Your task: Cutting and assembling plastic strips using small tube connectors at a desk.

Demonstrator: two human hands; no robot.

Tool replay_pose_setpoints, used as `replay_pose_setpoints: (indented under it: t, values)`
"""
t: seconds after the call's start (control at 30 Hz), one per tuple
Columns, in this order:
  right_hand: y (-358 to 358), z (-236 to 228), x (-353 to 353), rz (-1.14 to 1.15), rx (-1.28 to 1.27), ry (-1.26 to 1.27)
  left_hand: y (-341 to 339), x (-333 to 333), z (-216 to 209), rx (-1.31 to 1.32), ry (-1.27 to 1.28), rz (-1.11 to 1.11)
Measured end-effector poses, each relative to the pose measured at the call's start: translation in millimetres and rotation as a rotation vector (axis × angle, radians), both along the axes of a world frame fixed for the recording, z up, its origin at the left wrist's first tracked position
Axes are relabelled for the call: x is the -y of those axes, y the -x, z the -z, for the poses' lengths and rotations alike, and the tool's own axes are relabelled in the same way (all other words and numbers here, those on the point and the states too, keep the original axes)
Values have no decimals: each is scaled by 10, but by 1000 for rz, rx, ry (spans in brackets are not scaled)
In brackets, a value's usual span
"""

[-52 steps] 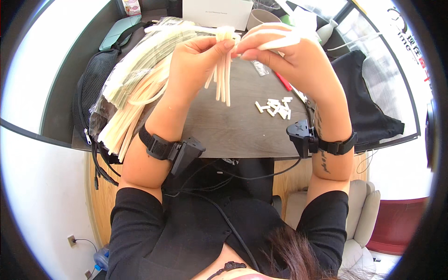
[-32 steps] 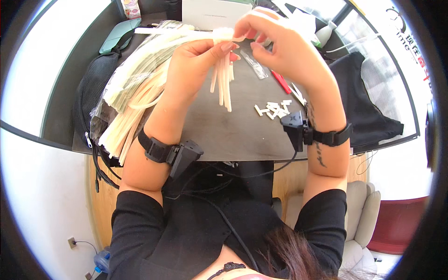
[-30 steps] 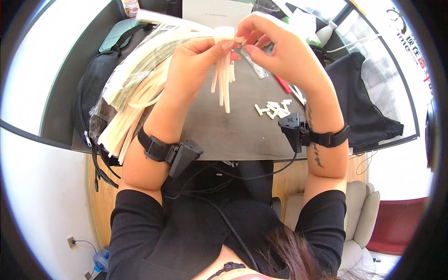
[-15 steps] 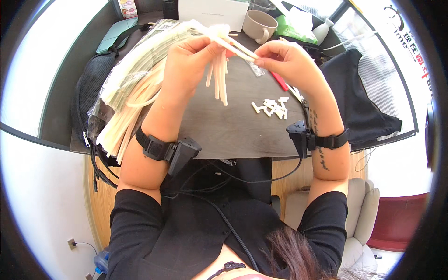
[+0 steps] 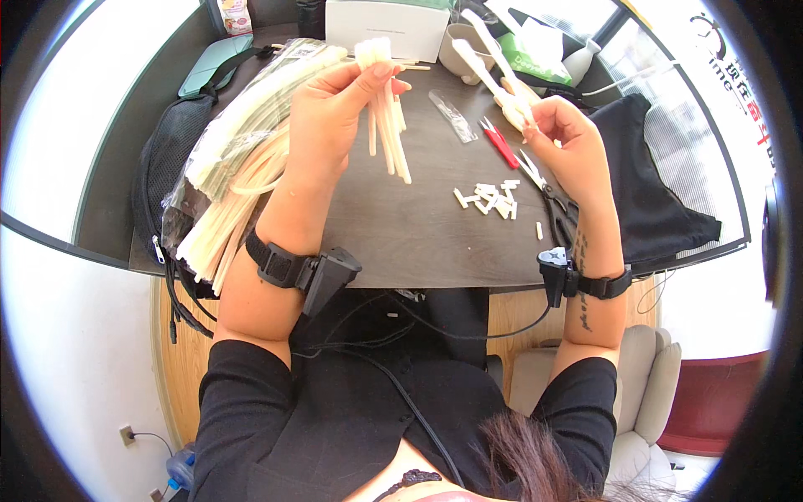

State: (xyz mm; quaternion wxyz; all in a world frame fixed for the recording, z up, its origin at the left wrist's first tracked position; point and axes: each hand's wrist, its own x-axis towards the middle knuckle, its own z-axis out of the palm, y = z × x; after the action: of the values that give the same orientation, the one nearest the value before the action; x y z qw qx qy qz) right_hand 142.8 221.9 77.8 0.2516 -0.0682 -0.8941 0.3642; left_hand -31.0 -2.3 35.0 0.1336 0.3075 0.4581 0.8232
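Observation:
My left hand (image 5: 330, 113) pinches a bunch of cream chenille stems (image 5: 386, 138) upright above the desk; their fuzzy tops bulge over the thumb and the thin ends hang down. To the right, my right hand (image 5: 575, 146) is closed on a folded chenille stem (image 5: 475, 63), whose two long legs point up and away toward the mug. On the desk between my arms lies a small pile of short white pieces (image 5: 493, 201). Black-handled scissors (image 5: 548, 194) rest partly beside my right wrist, and red-handled snips (image 5: 500, 145) lie farther off.
A plastic bag of long cream stems (image 5: 242, 142) lies along the left, over a black mesh bag (image 5: 167, 151). At the back stand a white box (image 5: 385, 29), a beige mug (image 5: 456, 60) and a green tissue pack (image 5: 535, 58). Black cloth (image 5: 644, 184) covers the right side.
My right hand has moved right, away from my left hand, carrying the folded stem clear of the bunch. My left hand stays nearly in place. The snips and scissors show more fully.

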Motion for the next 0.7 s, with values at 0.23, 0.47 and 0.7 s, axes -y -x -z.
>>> replay_pose_setpoints:
  t: [0.23,0.47,0.7]
  values:
    - [51,-106,271,98,74,-269,-39,-22,2,-21,33,41]
    - [37,-128,306,77,-32,-365,-27,2,7,-19,76,54]
    - [7,-129,280,37,11,-367,-49,-21,-4,-30,54,40]
